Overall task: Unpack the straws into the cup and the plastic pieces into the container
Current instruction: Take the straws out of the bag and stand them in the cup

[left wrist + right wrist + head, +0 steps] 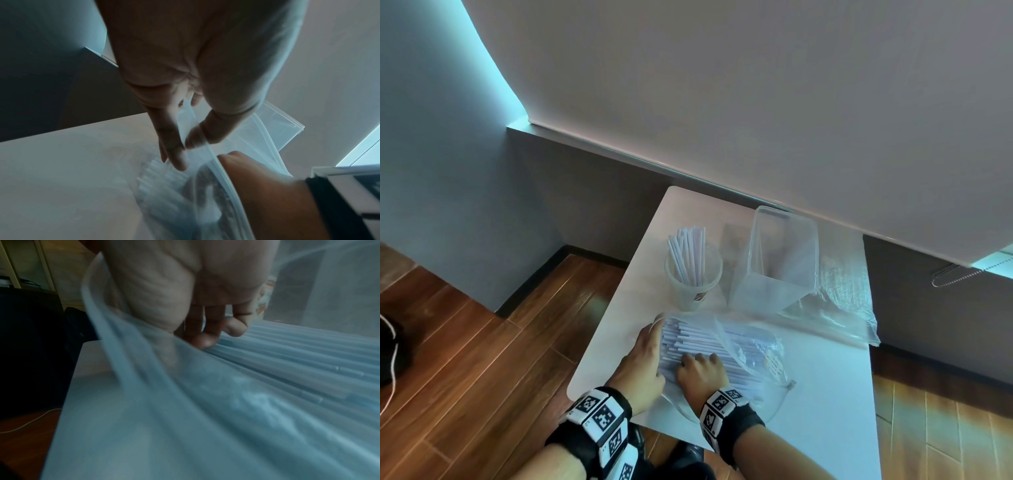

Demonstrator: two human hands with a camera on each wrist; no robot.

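A clear zip bag full of white straws lies on the white table. My left hand pinches the bag's open zip edge between thumb and fingers and holds it up. Reaching inside the mouth of the bag, my right hand curls its fingertips onto the straws; its thumb is blurred behind the film. Behind the bag stand a clear cup holding several straws and a tall clear container.
A second crumpled clear plastic bag lies at the table's right, against the container. The table's left edge drops to a wooden floor. A wall runs close behind the table.
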